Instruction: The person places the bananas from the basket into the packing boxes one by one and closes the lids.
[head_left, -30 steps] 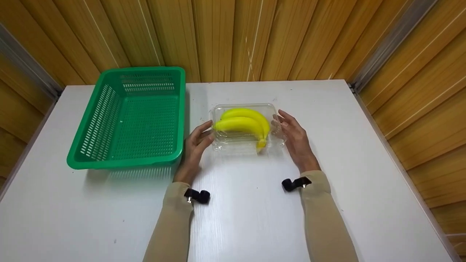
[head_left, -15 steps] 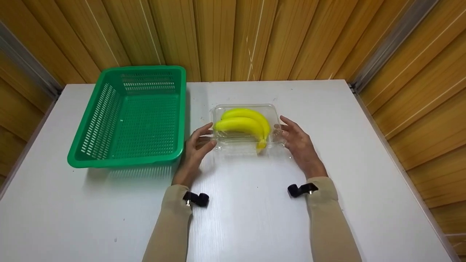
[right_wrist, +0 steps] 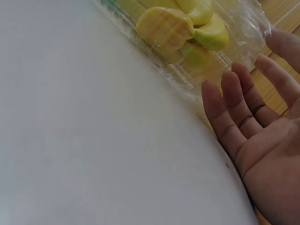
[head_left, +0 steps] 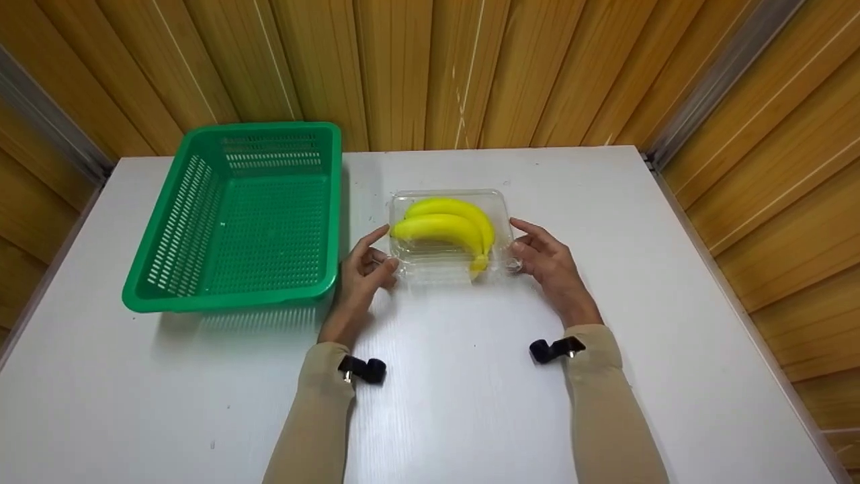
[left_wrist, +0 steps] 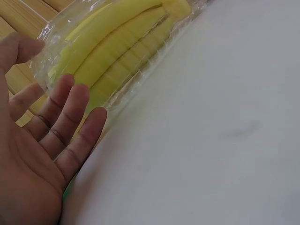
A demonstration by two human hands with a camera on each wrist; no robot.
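A clear plastic box (head_left: 430,271) lies on the white table, with a bunch of yellow bananas (head_left: 443,228) showing through it. My left hand (head_left: 363,275) is at the box's left side, the index fingertip at its edge and the thumb by the near left corner. On the other side my right hand (head_left: 554,272) has its index fingertip at the right edge and its thumb at the near right corner. In the left wrist view the fingers (left_wrist: 61,122) are spread and loosely extended beside the plastic. Likewise, the right wrist view shows relaxed fingers (right_wrist: 239,108) along the box's end.
To the left of the box stands a green perforated basket (head_left: 232,302) with nothing in it. Wood-patterned wall panels (head_left: 403,74) rise behind the white table (head_left: 457,403) and along its sides. A small black camera is strapped to each sleeve.
My right hand has drawn back slightly toward me, and its thumb now lies at the box's near right corner. The left thumb has shifted a little nearer me. The box has barely moved.
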